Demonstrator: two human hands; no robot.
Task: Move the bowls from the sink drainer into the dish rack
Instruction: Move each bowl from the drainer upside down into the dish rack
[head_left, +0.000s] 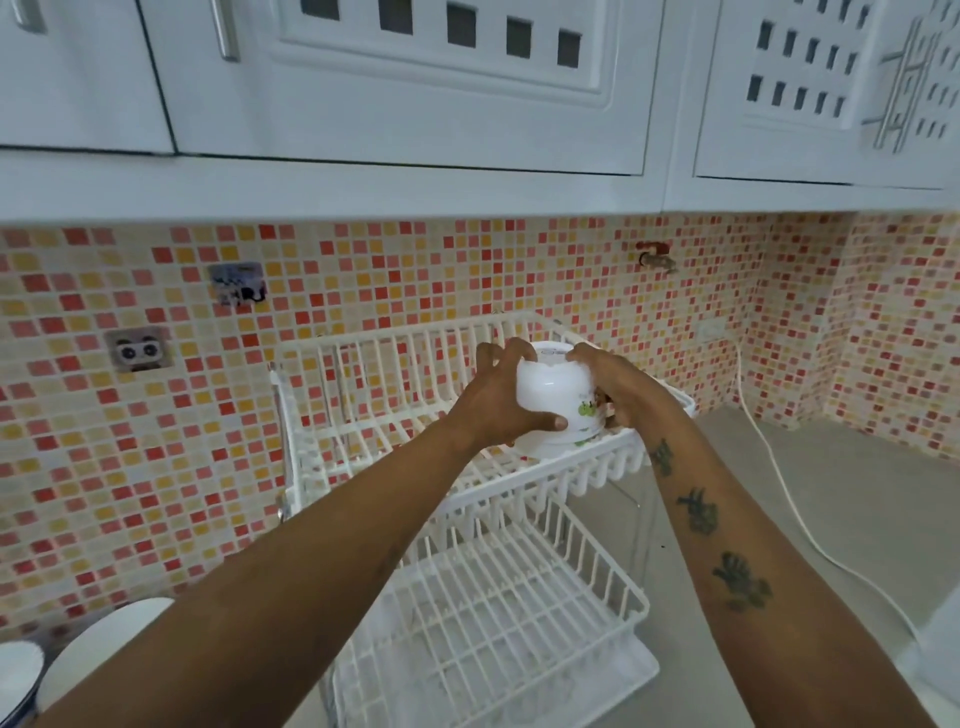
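Observation:
A white bowl (553, 395) with a small green print is held upside down over the upper tier of the white wire dish rack (363, 395). My left hand (496, 400) grips its left side, thumb across the front. On the bowl's right side, my right hand (610, 384) has its fingers on the base and rim. The bowl's rim is at or just above the upper tier's front edge. More white dishes (98, 644) show at the bottom left, partly hidden by my left forearm.
The rack's lower tier (498, 613) holds nothing visible and stands on a white tray. White wall cabinets (415, 104) hang low overhead. A white cable (779, 488) runs over the grey counter to the right. Mosaic tiles cover the wall behind.

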